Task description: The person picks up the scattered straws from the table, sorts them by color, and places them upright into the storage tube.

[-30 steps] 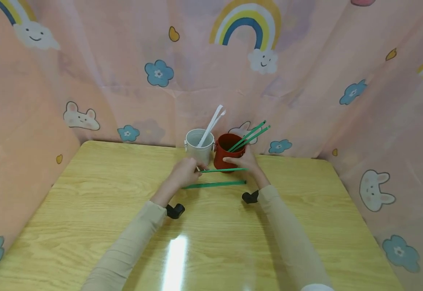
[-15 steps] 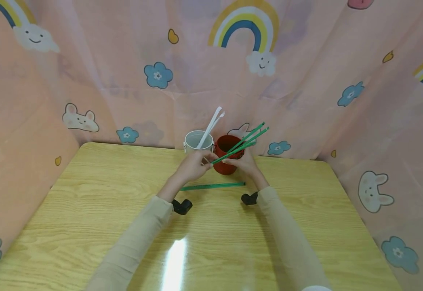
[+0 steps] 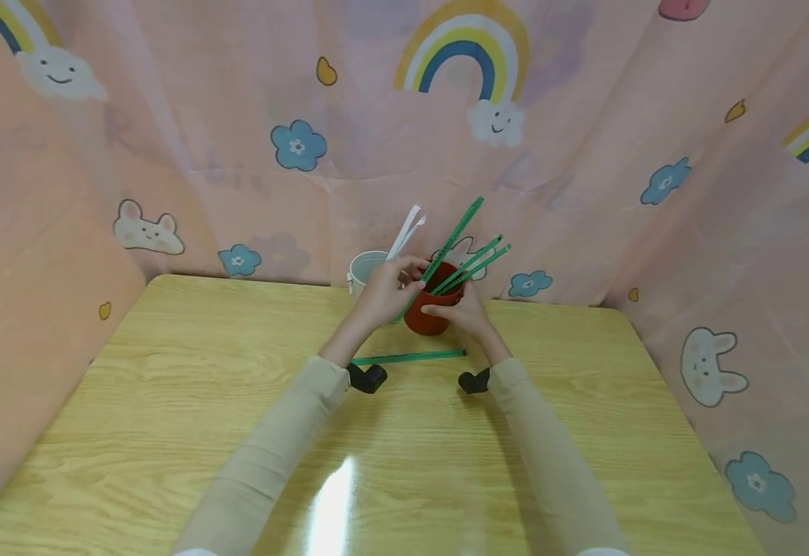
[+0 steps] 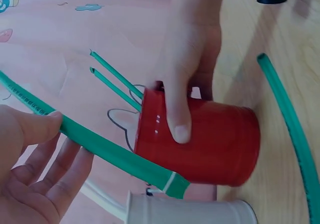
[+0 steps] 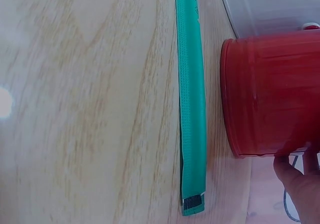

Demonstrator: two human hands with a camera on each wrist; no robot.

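Note:
My left hand pinches a green paper-wrapped straw between thumb and fingers. That straw slants, its upper end above the red pail and its lower end outside the pail's left side. My right hand grips the red pail from the right, the thumb laid along its front wall in the left wrist view. Two green straws lean inside the pail. Another green straw lies flat on the table in front of it.
A white pail holding white straws stands just left of the red one, partly hidden by my left hand. Behind both hangs a pink patterned curtain. The wooden table extends toward me.
The left hand has lifted a green straw from in front of the pails, moving up and right while turning it from level to steeply slanted. The right hand stays on the red pail.

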